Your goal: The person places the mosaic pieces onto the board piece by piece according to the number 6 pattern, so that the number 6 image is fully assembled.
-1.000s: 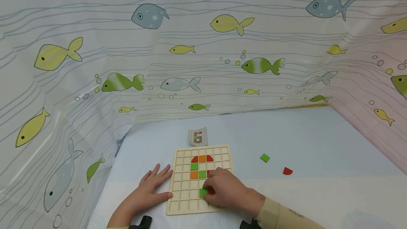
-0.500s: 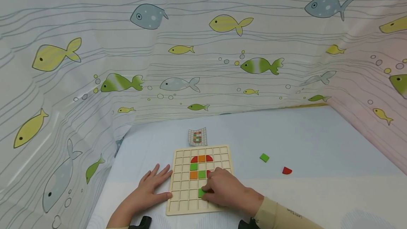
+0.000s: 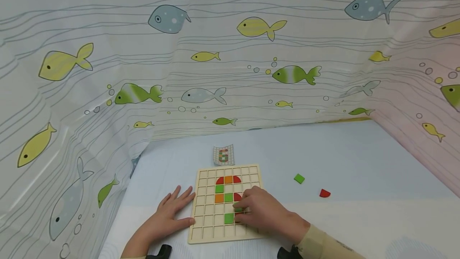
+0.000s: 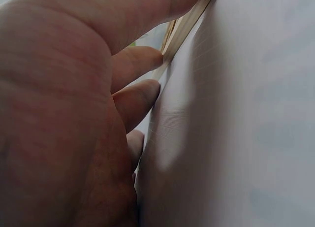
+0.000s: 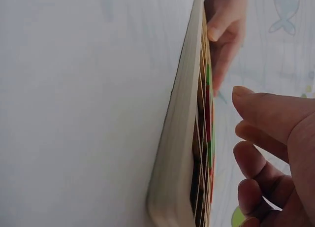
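My left hand (image 3: 170, 213) lies with fingers spread at the left side of the wooden grid board (image 3: 205, 211), thumb and index fingertips at its edge. The left wrist view shows fingertips (image 4: 155, 59) against that edge. My right hand (image 3: 264, 213) hovers over the board's right half, fingers loosely bent, holding nothing; the right wrist view shows a gap between its fingertips and the board. Below the fingers sits a green square tile (image 3: 229, 218). Another green tile (image 5: 210, 153) and a red tile (image 5: 207, 113) are partly hidden by the hand in the head view.
Further up the board lie an orange tile (image 3: 228, 179), a red quarter-round tile (image 3: 238, 197) and several others. A patterned card (image 3: 223, 155) lies behind the board. To the right on the table are a loose green square (image 3: 299, 178) and a red quarter-round (image 3: 325, 193).
My right hand has let go of the lower green tile and drawn back slightly to the right, uncovering that tile and more of its neighbours. My left hand stays in place.
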`<state>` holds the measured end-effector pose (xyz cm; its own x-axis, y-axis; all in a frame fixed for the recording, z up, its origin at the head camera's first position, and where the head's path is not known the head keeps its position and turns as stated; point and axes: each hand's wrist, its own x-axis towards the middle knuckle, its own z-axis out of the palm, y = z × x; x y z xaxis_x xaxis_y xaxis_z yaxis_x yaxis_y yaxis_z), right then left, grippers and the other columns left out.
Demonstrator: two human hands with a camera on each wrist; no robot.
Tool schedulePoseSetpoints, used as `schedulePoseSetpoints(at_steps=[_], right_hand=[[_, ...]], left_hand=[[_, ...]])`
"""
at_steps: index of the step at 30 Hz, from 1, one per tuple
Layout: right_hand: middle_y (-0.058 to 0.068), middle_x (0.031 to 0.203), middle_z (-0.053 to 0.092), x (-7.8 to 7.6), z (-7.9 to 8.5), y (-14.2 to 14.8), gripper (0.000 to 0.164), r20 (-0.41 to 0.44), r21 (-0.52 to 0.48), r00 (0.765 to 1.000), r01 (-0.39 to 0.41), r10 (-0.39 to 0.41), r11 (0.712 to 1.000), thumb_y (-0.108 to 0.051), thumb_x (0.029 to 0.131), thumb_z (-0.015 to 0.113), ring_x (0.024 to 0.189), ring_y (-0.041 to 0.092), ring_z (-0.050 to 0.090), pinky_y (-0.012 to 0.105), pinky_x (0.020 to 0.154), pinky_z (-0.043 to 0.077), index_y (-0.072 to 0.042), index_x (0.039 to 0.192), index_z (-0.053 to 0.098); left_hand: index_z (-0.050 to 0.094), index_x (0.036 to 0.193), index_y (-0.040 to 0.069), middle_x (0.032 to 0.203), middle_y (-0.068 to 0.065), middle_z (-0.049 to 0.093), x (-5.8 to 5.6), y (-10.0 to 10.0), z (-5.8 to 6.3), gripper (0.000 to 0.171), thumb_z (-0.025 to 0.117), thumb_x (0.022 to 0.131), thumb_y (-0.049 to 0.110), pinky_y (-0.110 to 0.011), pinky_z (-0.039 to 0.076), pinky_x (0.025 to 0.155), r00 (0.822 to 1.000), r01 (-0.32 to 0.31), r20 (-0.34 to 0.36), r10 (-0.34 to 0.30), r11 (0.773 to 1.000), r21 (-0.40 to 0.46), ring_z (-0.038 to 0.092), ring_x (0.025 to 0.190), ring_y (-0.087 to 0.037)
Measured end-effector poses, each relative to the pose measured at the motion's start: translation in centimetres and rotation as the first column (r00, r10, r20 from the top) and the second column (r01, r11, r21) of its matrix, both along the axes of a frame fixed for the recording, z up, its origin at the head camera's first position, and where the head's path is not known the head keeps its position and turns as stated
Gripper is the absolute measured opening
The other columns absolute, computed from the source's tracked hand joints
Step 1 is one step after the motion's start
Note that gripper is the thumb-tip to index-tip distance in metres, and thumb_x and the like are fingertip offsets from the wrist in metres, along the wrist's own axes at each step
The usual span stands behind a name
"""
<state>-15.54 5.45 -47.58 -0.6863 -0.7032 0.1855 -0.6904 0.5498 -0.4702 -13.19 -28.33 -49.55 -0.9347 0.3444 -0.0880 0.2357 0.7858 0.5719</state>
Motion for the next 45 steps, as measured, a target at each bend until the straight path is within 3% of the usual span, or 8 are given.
schedulePoseSetpoints(at_steps=[6, 14, 25, 40, 45], right_hand=[[-0.014, 0.1, 0.063, 0.0, -0.1, 1.5, 0.029, -0.01, -0.048, 0.999, 0.043, -0.044, 0.998, -0.037, 0.086, 0.077, 0.095, 0.007, 0.052, 0.026, 0.083, 0.047, -0.019, 0.109, 0.079], [-0.013, 0.101, 0.062, 0.0, -0.1, 3.6, 0.028, -0.033, -0.114, 0.994, 0.101, -0.106, 0.988, -0.028, 0.082, 0.082, 0.098, 0.01, 0.054, 0.029, 0.085, 0.05, -0.016, 0.107, 0.078], [-0.014, 0.105, 0.062, -0.1, -0.9, 5.7, 0.032, -0.024, -0.121, 0.979, 0.198, -0.202, 0.973, -0.031, 0.081, 0.083, 0.103, 0.011, 0.055, 0.034, 0.089, 0.05, -0.018, 0.11, 0.077], [-0.017, 0.105, 0.062, -0.4, -1.5, 8.3, 0.033, -0.026, -0.086, 0.93, 0.364, -0.367, 0.928, -0.03, 0.079, 0.085, 0.101, 0.009, 0.058, 0.036, 0.09, 0.051, -0.022, 0.11, 0.077], [-0.016, 0.105, 0.063, -0.5, -1.7, 9.7, 0.034, -0.04, -0.126, 0.913, 0.398, -0.406, 0.909, -0.029, 0.078, 0.085, 0.101, 0.01, 0.061, 0.037, 0.088, 0.051, -0.02, 0.11, 0.077]], left_hand=[[0.046, 0.15, 0.015, 0.159, -0.002, 0.031, 0.0, 0.0, 0.0, 0.083, 0.069, 0.084, 0.06, -0.061, 0.002, 0.113, 1.0, 0.005, 0.003, -0.005, 1.0, 0.0, 0.005, 0.149, -0.039], [0.045, 0.15, 0.015, 0.159, -0.003, 0.03, 0.0, -0.2, 0.0, 0.083, 0.069, 0.084, 0.06, -0.061, 0.002, 0.112, 1.0, 0.01, -0.013, -0.01, 1.0, -0.008, 0.005, 0.149, -0.039], [0.045, 0.151, 0.016, 0.159, -0.001, 0.029, 0.0, -0.2, -0.2, 0.084, 0.069, 0.084, 0.061, -0.06, 0.001, 0.113, 1.0, 0.008, -0.01, -0.008, 1.0, -0.008, 0.005, 0.149, -0.037], [0.045, 0.15, 0.015, 0.159, -0.002, 0.03, 0.0, -0.2, -0.2, 0.083, 0.068, 0.085, 0.06, -0.061, 0.002, 0.113, 0.999, 0.024, -0.028, -0.025, 1.0, -0.013, 0.006, 0.149, -0.039], [0.046, 0.15, 0.014, 0.159, -0.002, 0.031, 0.0, -0.2, -0.3, 0.082, 0.068, 0.085, 0.059, -0.06, 0.002, 0.113, 0.999, 0.03, -0.041, -0.03, 1.0, -0.008, 0.007, 0.149, -0.039]])
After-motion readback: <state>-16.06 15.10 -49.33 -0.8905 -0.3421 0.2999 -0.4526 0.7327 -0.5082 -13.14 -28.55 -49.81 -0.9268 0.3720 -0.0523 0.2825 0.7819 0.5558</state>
